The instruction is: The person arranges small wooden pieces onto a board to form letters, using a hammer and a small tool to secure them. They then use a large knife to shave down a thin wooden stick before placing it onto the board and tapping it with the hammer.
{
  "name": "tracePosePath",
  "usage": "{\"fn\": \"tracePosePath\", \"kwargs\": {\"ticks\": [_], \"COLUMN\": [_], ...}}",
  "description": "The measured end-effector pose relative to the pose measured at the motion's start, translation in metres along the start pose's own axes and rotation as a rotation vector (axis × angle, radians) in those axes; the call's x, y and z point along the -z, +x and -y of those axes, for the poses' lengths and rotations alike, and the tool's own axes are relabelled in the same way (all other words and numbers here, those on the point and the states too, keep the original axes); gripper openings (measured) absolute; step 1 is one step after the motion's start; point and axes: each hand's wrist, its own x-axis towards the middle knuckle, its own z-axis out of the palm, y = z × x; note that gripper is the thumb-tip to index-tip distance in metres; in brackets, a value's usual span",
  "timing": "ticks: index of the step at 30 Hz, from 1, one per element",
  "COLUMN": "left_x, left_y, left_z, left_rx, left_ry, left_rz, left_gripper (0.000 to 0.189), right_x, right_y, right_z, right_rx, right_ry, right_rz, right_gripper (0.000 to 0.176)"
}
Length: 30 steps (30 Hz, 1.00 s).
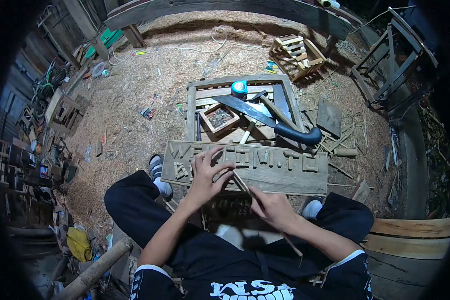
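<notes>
A thin wooden stick (pixel 242 183) slants between my hands over the near edge of a grey plank. My right hand (pixel 272 206) is closed around its middle, and the lower end comes out beneath my forearm. The thumb and index finger of my left hand (pixel 206 175) meet at its upper end, while the other fingers are bent above the plank. On the plank (pixel 285 184), short cut stick pieces (pixel 242 158) lie in letter-like shapes. More short pieces (pixel 181 171) are grouped left of my left hand.
Beyond the plank, a slatted wooden frame (pixel 191 112) carries a large black-handled knife (pixel 297 134), a hammer (pixel 277 111), a blue tape measure (pixel 239 89) and a small wooden box (pixel 205 116). A slatted crate (pixel 312 57) stands farther back. Shavings cover the ground.
</notes>
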Motion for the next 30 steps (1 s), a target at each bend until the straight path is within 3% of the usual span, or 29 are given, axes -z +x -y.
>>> {"fn": "tracePosePath", "kwargs": {"ticks": [3,6,8,9,11,14,17,20,23,25,30], "left_x": [0.005,0.007,0.001,0.000,-0.003,0.009,0.007,0.004,-0.005,-0.008,-0.018], "left_y": [-0.001,0.000,-0.003,-0.002,-0.001,0.003,0.006,0.009,0.010,0.010,0.011], "left_z": [0.001,-0.002,-0.008,-0.008,-0.007,-0.018,-0.022,-0.031,-0.024,-0.025,-0.032], "left_rx": [0.016,0.151,0.377,0.376,0.365,0.446,0.332,0.411,0.388,0.392,0.419], "left_ry": [0.028,-0.206,-0.605,-0.605,-0.888,-0.929,-1.004,-1.188,-1.290,-1.212,-1.223], "left_rz": [0.040,0.116,-0.020,-0.019,0.009,0.105,0.048,-0.036,0.008,0.145,0.077], "left_gripper": [0.025,0.035,0.043,0.043,0.046,0.050,0.052,0.048,0.043,0.039,0.034], "right_x": [0.010,0.013,0.014,0.014,0.013,0.008,0.010,0.013,0.012,0.009,0.013], "right_y": [0.000,0.001,0.001,0.002,0.002,0.002,0.007,0.010,0.017,0.024,0.043], "right_z": [0.001,0.008,0.012,0.012,0.013,0.009,0.014,0.017,0.017,0.013,0.004], "right_rx": [-0.021,0.012,0.105,0.105,0.128,0.171,0.194,0.204,0.211,0.228,0.260], "right_ry": [0.076,0.100,0.041,0.041,0.004,-0.078,-0.098,-0.124,-0.128,-0.102,-0.039], "right_rz": [-0.007,-0.099,-0.200,-0.201,-0.230,-0.244,-0.264,-0.265,-0.284,-0.341,-0.469], "right_gripper": [0.047,0.046,0.049,0.049,0.052,0.055,0.056,0.058,0.059,0.058,0.051]}}
